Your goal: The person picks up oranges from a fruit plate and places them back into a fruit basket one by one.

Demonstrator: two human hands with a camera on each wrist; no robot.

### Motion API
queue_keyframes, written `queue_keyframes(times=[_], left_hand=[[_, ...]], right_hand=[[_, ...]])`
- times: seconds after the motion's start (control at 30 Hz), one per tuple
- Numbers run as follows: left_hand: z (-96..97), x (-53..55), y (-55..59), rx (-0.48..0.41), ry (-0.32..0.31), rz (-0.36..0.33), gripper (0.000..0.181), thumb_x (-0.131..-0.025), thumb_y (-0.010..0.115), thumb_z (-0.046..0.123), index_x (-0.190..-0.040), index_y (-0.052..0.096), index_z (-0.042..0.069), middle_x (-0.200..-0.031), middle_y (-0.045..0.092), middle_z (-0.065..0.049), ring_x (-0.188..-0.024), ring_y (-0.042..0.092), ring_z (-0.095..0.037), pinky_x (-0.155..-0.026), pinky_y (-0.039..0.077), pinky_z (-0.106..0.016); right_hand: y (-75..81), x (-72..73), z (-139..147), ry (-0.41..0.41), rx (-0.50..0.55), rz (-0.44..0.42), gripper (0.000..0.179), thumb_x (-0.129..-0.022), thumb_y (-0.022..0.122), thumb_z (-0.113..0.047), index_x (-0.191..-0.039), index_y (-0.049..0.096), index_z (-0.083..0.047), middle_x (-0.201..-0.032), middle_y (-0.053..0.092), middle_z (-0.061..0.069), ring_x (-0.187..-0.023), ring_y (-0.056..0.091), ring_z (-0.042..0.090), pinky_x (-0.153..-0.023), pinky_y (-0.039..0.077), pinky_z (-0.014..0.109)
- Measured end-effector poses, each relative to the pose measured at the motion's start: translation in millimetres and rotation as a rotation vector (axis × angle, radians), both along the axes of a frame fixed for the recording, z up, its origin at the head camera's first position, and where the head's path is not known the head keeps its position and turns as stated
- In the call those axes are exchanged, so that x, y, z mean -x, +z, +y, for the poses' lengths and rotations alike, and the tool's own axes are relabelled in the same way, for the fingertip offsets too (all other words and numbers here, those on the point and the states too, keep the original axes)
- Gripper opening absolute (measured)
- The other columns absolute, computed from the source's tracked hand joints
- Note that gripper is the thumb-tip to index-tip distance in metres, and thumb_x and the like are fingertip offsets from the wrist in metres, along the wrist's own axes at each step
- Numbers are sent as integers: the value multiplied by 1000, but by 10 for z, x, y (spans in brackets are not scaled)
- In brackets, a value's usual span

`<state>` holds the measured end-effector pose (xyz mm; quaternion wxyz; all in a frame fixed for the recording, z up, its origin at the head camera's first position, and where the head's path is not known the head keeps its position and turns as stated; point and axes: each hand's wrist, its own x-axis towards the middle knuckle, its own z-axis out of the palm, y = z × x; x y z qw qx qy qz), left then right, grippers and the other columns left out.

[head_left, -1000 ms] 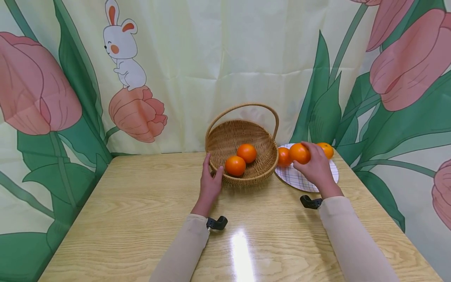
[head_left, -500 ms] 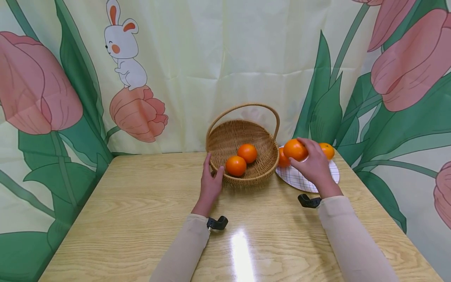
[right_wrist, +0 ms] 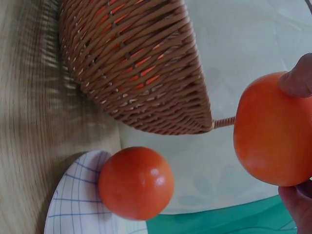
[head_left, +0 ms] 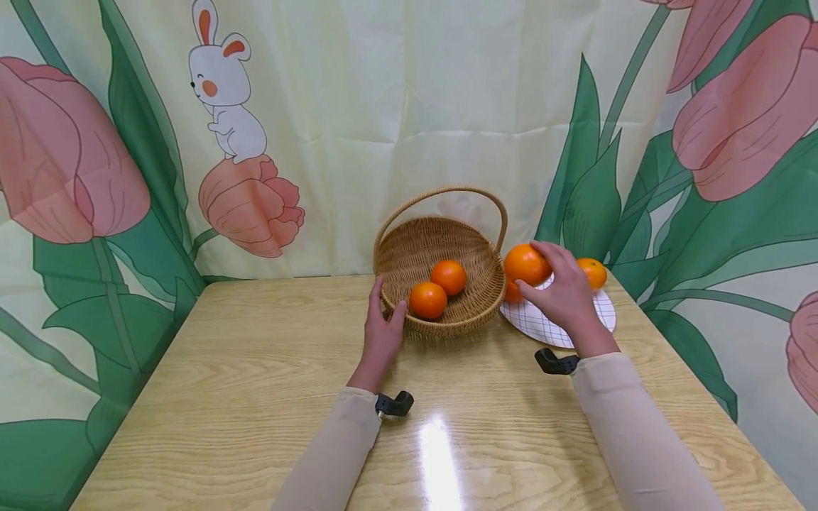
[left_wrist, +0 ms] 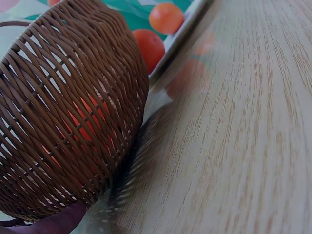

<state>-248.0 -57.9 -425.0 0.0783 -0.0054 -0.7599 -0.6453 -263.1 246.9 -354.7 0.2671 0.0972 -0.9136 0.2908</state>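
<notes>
A brown wicker basket [head_left: 469, 309] with an arched handle stands at the back middle of the table, two oranges [head_left: 427, 300] inside it. My left hand [head_left: 382, 337] holds its front left side, thumb and fingers spread along the rim; in the left wrist view only a bit of a finger [left_wrist: 61, 220] shows against the wicker. My right hand [head_left: 562, 291] grips another orange [head_left: 525, 264] between thumb and fingers, raised just right of the basket. Below it, partly hidden, one orange [right_wrist: 136, 183] rests on a white checked plate [head_left: 533, 323]. A further orange [head_left: 593, 272] sits at the plate's right.
The wooden table [head_left: 255, 397] reaches toward me, with a bright reflection in front. A printed curtain [head_left: 332, 142] with tulips and a rabbit hangs right behind the basket and plate. The basket handle [head_left: 441, 191] arches above the basket's opening.
My right hand has moved left and slightly up with its orange, over the plate's left side toward the basket. My left hand and the basket have stayed put.
</notes>
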Motion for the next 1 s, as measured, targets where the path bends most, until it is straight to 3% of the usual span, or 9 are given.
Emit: queue_keyframes(times=[0.2, 0.3, 0.5, 1.0], left_hand=[[-15, 119, -163, 5, 5, 10, 62, -89, 52, 41, -135, 13, 55, -151, 16, 6, -131, 35, -29, -106, 32, -47], [-7, 140, -200, 19, 20, 24, 62, -89, 51, 42, -137, 13, 54, -151, 17, 7, -130, 37, -30, -105, 33, -47], [2, 139, -219, 19, 31, 43, 64, -90, 52, 35, -142, 15, 44, -151, 18, 5, -130, 37, -31, -104, 34, -49], [1, 140, -232, 33, 32, 47, 64, -88, 51, 45, -142, 14, 44, -151, 18, 5, -130, 37, -31, -103, 36, -47]], right_hand=[[42, -14, -86, 33, 0, 24, 66, -71, 72, -28, -132, 47, -21, -134, 44, 11, -114, 46, 35, -89, 42, 55], [60, -23, -139, 61, 4, 45, 66, -70, 73, -26, -131, 48, -20, -133, 45, 11, -113, 48, 34, -88, 43, 53], [57, -16, -225, 98, 1, 71, 64, -70, 74, -26, -129, 50, -20, -131, 47, 10, -109, 50, 35, -85, 44, 52], [16, -8, -399, 171, 8, -2, 64, -71, 74, -27, -130, 48, -24, -134, 43, 7, -109, 50, 31, -83, 48, 50]])
